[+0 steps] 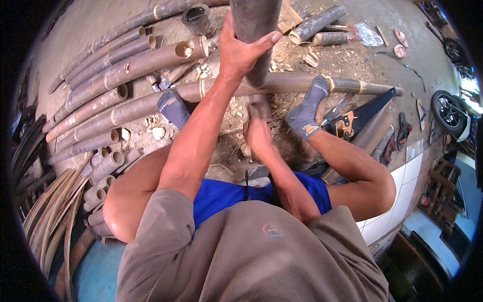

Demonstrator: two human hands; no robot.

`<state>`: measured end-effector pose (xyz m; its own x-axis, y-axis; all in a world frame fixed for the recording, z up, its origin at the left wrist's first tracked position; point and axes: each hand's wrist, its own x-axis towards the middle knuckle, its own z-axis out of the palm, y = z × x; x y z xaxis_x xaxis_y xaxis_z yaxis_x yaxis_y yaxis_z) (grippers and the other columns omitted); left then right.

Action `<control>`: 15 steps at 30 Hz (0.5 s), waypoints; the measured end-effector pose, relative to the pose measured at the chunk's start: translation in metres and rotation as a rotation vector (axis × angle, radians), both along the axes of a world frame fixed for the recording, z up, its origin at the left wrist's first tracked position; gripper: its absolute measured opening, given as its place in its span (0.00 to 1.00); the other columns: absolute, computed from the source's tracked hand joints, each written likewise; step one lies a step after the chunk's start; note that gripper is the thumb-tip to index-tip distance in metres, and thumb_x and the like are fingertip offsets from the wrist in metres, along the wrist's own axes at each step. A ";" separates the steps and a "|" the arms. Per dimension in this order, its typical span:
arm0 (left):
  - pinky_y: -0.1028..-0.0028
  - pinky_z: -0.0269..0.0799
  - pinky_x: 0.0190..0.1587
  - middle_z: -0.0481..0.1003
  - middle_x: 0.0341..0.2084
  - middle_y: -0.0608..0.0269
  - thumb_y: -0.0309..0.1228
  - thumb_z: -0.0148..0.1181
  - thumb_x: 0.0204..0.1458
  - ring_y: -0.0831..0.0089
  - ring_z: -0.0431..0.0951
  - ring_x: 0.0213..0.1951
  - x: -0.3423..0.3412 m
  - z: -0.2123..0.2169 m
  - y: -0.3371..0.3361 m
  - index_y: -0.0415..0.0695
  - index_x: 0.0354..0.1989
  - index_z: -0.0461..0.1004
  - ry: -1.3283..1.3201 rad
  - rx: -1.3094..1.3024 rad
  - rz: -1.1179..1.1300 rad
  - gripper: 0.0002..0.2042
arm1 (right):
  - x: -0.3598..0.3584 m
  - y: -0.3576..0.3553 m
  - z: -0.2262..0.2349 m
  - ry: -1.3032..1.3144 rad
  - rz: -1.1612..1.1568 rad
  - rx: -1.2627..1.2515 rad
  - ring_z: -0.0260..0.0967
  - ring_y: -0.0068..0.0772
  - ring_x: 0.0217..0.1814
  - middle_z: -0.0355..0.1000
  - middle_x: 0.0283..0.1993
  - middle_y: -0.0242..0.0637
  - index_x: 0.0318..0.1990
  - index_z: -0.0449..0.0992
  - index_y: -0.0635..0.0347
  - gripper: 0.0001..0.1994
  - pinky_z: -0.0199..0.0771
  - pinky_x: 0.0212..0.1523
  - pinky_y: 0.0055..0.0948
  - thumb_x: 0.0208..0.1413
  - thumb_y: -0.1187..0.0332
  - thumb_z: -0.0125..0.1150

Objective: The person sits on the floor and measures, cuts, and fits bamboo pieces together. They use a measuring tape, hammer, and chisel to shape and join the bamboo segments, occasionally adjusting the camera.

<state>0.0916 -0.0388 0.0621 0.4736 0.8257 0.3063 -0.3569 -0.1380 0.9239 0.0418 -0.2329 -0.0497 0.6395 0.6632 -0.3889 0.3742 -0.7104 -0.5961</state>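
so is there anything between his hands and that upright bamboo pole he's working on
Nothing visible. The left hand is already wrapped around the upright bamboo pole, and the right hand sits at the pole's lower end with no object in between. The handsaw lies off to the right, clear of both hands.

Roughly fifteen bamboo poles (136, 65), one handsaw (359, 117), two socked feet (308, 111).

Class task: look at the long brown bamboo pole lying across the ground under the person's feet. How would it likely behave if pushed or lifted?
The long brown bamboo pole is round, so it would probably roll if pushed sideways. It looks thick and woody, so likely stiff, not floppy. Cut pieces nearby show hollow ends, so it may be light for its size.
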 end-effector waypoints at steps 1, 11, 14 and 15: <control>0.66 0.76 0.54 0.78 0.48 0.57 0.36 0.83 0.41 0.68 0.80 0.47 0.002 0.000 0.003 0.37 0.58 0.68 0.008 0.043 0.022 0.37 | -0.002 -0.003 0.001 0.009 0.011 -0.015 0.77 0.72 0.43 0.77 0.37 0.69 0.43 0.77 0.70 0.12 0.76 0.45 0.61 0.59 0.68 0.57; 0.65 0.77 0.52 0.80 0.44 0.53 0.45 0.82 0.39 0.67 0.81 0.44 0.006 -0.037 0.008 0.37 0.54 0.70 0.213 -0.006 0.034 0.38 | 0.012 0.016 0.006 -0.052 0.074 0.004 0.78 0.71 0.40 0.76 0.34 0.69 0.31 0.78 0.72 0.11 0.78 0.42 0.60 0.58 0.70 0.57; 0.61 0.78 0.52 0.80 0.47 0.45 0.49 0.80 0.39 0.58 0.83 0.45 0.006 -0.092 0.013 0.33 0.55 0.69 0.397 -0.010 0.002 0.41 | -0.005 -0.038 0.015 -0.001 0.206 -0.143 0.78 0.70 0.42 0.76 0.36 0.70 0.35 0.80 0.73 0.14 0.78 0.44 0.59 0.59 0.67 0.56; 0.59 0.78 0.52 0.80 0.47 0.44 0.50 0.79 0.40 0.56 0.83 0.45 0.009 -0.108 0.017 0.32 0.56 0.69 0.449 0.011 0.036 0.41 | -0.004 -0.040 0.034 0.067 0.223 -0.177 0.78 0.71 0.42 0.76 0.36 0.70 0.36 0.80 0.73 0.15 0.78 0.45 0.60 0.60 0.65 0.55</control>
<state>0.1008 -0.0219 -0.0455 0.5327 0.8420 0.0853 0.0846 -0.1532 0.9846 0.0375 -0.2725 -0.0159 0.4548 0.7026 -0.5473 0.4966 -0.7102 -0.4990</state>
